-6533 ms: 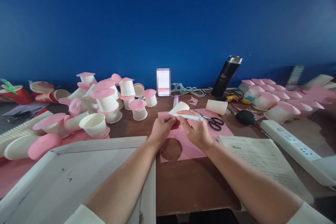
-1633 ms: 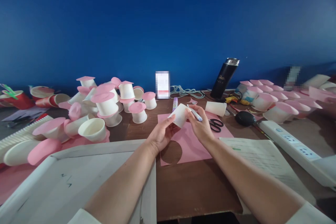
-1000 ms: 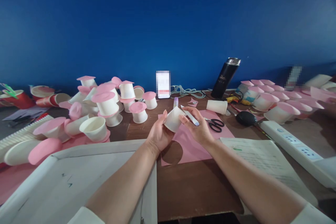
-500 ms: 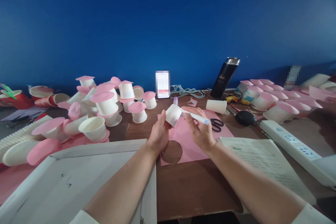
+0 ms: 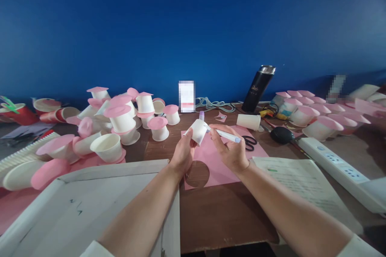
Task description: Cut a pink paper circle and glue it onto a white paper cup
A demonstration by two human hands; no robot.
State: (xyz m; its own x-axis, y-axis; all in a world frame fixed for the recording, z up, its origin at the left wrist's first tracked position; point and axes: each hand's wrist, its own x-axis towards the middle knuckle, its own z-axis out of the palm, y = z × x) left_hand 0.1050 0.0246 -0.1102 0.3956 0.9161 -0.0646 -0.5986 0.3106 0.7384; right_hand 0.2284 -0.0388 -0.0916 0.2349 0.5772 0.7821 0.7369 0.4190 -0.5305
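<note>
My left hand [image 5: 184,149] is closed around a small white paper cup [image 5: 199,131], tilted over the pink paper. In my right hand [image 5: 230,150] is a white marker pen [image 5: 226,135] with a pale purple end. The pen's tip is at the right side of the cup; whether it touches I cannot tell. Beneath both hands lies the pink paper sheet [image 5: 214,166], with a round hole cut near its left edge. Black-handled scissors [image 5: 250,143] lie by my right hand. Just behind the cup stands a purple cap or tube [image 5: 202,115].
Several white cups with pink paper discs [image 5: 120,118] crowd the left, and more capped cups [image 5: 319,109] stand right. A white box lid [image 5: 114,204] lies front left, a printed booklet [image 5: 297,184] front right. Nearby are a power strip [image 5: 337,164], a black flask [image 5: 258,88] and a phone [image 5: 187,96].
The cup has turned slightly in my left hand, and the fingers have shifted on it. My right hand with the pen has moved only a little.
</note>
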